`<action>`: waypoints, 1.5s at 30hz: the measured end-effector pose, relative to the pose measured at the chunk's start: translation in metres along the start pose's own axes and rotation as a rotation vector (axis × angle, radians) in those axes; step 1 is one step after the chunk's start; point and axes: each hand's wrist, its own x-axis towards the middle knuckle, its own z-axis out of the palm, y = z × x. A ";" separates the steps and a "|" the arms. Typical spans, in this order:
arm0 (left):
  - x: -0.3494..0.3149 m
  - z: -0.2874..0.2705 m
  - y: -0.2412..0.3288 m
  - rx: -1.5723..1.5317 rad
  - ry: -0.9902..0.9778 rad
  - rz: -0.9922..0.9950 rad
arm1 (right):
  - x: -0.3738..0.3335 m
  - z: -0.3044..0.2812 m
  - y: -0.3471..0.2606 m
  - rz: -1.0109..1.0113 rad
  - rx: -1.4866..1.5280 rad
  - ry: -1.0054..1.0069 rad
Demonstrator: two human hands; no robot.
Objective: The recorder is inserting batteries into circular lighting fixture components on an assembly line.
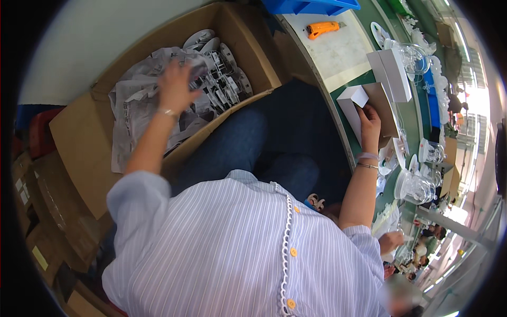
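**My L hand (177,87) over ctn (253,50), R hand (369,119) at wht box (348,116)**

L fingers part-spread, blurred, by plastic wrap (124,127) w/ dark print, too small to read; can't tell if I'm holding any. R fingers curled in open box on bench (359,76); grip unclear.

My left hand (178,87) can enter the brown cardboard carton (253,47) from above; its raised walls bar a sideways path, and crumpled whitish packing sheets (132,95) cover its left part. The dark gap between carton and green surface (368,21) is free, except where my blue-jeaned knees (232,142) jut in. By my right hand (371,120), a raised brown flap (384,108) and a white cardboard box (389,76) block the way; the pale board (338,58) leaves room around an orange cutter (323,29).
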 end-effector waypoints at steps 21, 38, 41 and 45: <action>-0.076 0.026 -0.191 0.595 -0.331 -0.265 | 0.000 -0.002 0.002 0.015 -0.028 -0.009; -0.068 0.041 -0.129 0.181 -1.317 -0.398 | 0.002 -0.003 -0.005 0.047 -0.064 -0.022; -0.043 0.015 -0.083 0.154 -0.909 -0.302 | 0.000 -0.004 -0.011 0.029 -0.008 0.032; -0.012 0.036 -0.029 -0.372 -0.442 0.068 | -0.010 -0.008 -0.033 -0.003 -0.083 0.076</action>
